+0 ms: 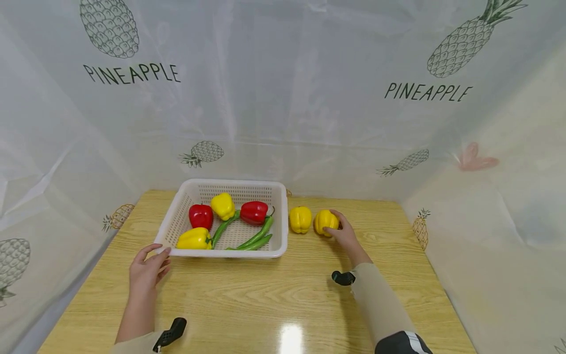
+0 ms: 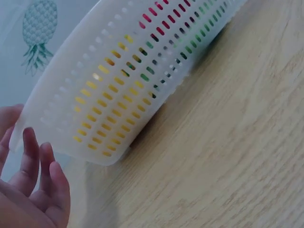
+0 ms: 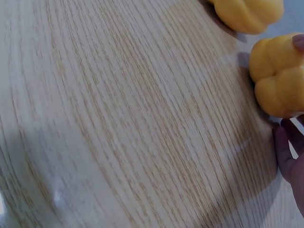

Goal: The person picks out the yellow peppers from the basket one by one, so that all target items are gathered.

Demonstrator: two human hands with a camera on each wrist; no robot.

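From the person's seat, with twelve o'clock straight ahead, the right hand has a yellow bell pepper at its ten o'clock. The thumb and fingers are bent round it, only as wide apart as the pepper is fat. I can't tell if it rests on the wooden table or sits a tiny bit above. Its bumpy end looks toward the right wrist's camera and no stem shows, so I can't say just how its long side points.

A second yellow bell pepper is just beside it at nine o'clock, and past that, the same way, is the white plastic basket.

The right hand is the near one for both loose peppers. The left hand pinches the basket's seven o'clock corner with thumb and pointer, its other fingers loosely curled, well apart from both peppers.
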